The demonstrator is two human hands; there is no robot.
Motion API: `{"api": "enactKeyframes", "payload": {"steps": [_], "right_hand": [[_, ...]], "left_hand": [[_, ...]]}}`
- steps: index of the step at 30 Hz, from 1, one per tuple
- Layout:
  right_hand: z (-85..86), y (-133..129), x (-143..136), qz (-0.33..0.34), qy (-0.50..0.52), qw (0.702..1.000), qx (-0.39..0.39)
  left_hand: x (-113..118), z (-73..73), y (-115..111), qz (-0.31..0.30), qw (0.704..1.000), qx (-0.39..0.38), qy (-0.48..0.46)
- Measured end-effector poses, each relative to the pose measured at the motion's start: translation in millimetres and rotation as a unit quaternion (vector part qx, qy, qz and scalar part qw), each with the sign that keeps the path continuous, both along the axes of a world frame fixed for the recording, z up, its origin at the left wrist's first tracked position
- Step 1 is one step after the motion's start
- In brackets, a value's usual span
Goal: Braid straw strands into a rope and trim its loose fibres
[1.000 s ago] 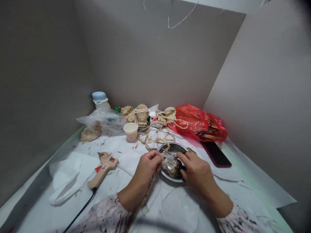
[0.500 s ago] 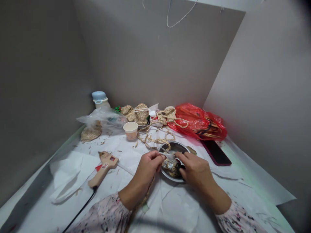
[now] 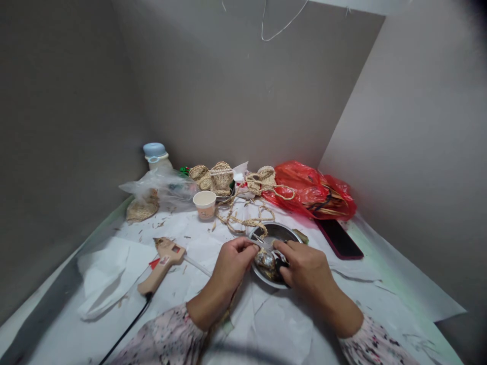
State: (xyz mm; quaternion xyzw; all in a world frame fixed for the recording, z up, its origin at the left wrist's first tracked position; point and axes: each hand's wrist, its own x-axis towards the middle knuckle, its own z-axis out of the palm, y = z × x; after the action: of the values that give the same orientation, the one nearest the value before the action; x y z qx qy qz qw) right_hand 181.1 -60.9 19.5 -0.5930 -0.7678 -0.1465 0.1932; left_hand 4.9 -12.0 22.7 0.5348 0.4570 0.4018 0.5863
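Observation:
Over a round metal bowl (image 3: 277, 225), both hands work close together. My left hand (image 3: 233, 264) pinches one end of a whitish, translucent strip (image 3: 265, 246) between thumb and forefinger. From the other side my right hand (image 3: 310, 267) curls its fingers around the strip's far end, its thumb lower down by the bowl. Just below the strip is a shiny silvery-brown lump (image 3: 265, 260) that I cannot identify; the fingers partly hide it. Braided straw cord (image 3: 251, 222) lies loose behind the bowl, and some runs under my left wrist.
A glue gun (image 3: 162, 266) with a black cable lies left, near a crumpled white sheet (image 3: 104, 271). Behind are a paper cup (image 3: 205, 205), woven straw pieces (image 3: 221, 178), a clear plastic bag (image 3: 163, 182) and a blue-lidded bottle (image 3: 155, 151). A red bag (image 3: 300, 177) and phone (image 3: 340, 239) lie right.
Both hands stay almost in place over the bowl, with the strip still between them. The bowl has shifted very slightly, and the shiny lump shows from a slightly different side.

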Motion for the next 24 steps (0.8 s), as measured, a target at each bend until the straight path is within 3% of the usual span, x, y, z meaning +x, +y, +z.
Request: {"api": "enactKeyframes", "payload": {"steps": [12, 16, 18, 21, 24], "right_hand": [[-0.9, 0, 6, 0.016, 0.021, 0.999, -0.028], [-5.4, 1, 9, 0.064, 0.046, 0.997, 0.007], [-6.9, 3, 12, 0.07, 0.106, 0.991, 0.051], [-6.5, 9, 18, -0.031, 0.235, 0.966, 0.104], [-5.2, 16, 23, -0.147, 0.324, 0.934, 0.041]], "left_hand": [[0, -3.5, 1, 0.0, 1.0, 0.016, 0.023], [0, -3.2, 1, 0.007, 0.999, 0.02, 0.026], [0, -1.6, 2, 0.013, 0.999, 0.019, 0.026], [-1, 1.5, 2, 0.024, 0.999, 0.018, 0.029], [-1, 2.4, 1, 0.035, 0.999, 0.023, 0.02]]}}
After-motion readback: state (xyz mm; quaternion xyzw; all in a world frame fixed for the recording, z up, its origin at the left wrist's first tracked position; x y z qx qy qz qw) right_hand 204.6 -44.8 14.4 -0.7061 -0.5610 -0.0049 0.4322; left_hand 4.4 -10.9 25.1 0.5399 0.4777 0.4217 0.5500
